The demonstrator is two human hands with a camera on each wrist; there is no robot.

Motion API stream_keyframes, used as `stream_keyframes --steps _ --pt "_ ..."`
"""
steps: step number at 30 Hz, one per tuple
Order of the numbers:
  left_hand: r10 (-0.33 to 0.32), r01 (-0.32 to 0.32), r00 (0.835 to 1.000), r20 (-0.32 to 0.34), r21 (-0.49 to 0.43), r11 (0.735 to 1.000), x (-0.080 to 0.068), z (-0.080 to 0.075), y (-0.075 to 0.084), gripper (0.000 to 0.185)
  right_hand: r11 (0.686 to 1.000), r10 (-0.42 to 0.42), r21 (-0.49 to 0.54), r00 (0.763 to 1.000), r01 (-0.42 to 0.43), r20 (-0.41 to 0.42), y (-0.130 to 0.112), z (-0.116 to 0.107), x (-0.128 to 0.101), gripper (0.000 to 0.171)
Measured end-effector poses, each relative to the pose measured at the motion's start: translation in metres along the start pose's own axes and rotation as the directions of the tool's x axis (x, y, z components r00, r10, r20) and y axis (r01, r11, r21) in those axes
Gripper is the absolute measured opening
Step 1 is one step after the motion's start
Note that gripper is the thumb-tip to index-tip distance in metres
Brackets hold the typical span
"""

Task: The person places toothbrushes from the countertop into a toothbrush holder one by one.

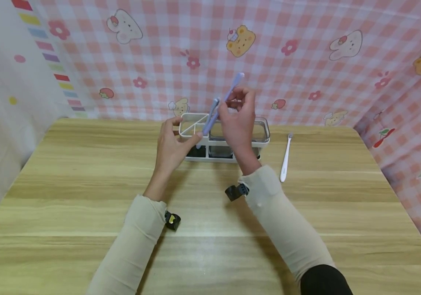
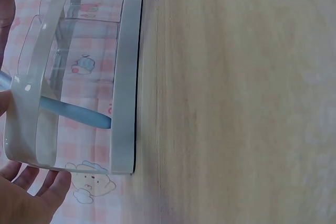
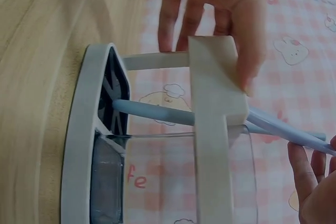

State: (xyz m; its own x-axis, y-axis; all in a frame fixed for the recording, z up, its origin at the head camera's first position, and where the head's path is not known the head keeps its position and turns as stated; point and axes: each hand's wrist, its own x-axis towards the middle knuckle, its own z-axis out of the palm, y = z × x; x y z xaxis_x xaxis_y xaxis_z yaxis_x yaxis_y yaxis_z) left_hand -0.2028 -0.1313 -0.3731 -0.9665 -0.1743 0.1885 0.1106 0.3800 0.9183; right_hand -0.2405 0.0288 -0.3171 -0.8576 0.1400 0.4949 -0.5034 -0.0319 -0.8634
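Note:
A white toothbrush holder (image 1: 254,144) with divided compartments stands at the back of the table. My left hand (image 1: 171,143) grips its left end, thumb at the front of the rim and fingers behind. Above the holder, my right hand (image 1: 238,123) pinches a purple toothbrush (image 1: 211,124), bristles up, its lower end at the rim near the left thumb. A blue toothbrush (image 3: 163,114) leans inside a left compartment, its handle reaching the base; the left wrist view shows this blue handle (image 2: 79,113) too. A clear cup (image 1: 260,130) sits in the holder's right part.
To the right of the holder, a white toothbrush (image 1: 286,159) lies on the wooden table (image 1: 203,254). Directly behind the table's back edge hangs a pink checked cloth (image 1: 269,73) with cartoon prints. A pale curtain (image 1: 4,123) is at the left.

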Motion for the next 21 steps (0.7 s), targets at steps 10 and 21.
stream_keyframes --steps 10,21 --pt "0.016 -0.016 1.0 -0.015 0.004 1.0 0.001 0.001 -0.001 0.072 0.99 -0.07 -0.12 0.995 0.078 0.064 0.013 0.006 -0.009 0.027" --pt "0.02 -0.02 1.0 -0.013 0.004 1.0 0.001 0.001 -0.002 0.073 0.98 -0.058 -0.182 0.992 0.077 0.11 0.022 0.008 -0.018 0.03"
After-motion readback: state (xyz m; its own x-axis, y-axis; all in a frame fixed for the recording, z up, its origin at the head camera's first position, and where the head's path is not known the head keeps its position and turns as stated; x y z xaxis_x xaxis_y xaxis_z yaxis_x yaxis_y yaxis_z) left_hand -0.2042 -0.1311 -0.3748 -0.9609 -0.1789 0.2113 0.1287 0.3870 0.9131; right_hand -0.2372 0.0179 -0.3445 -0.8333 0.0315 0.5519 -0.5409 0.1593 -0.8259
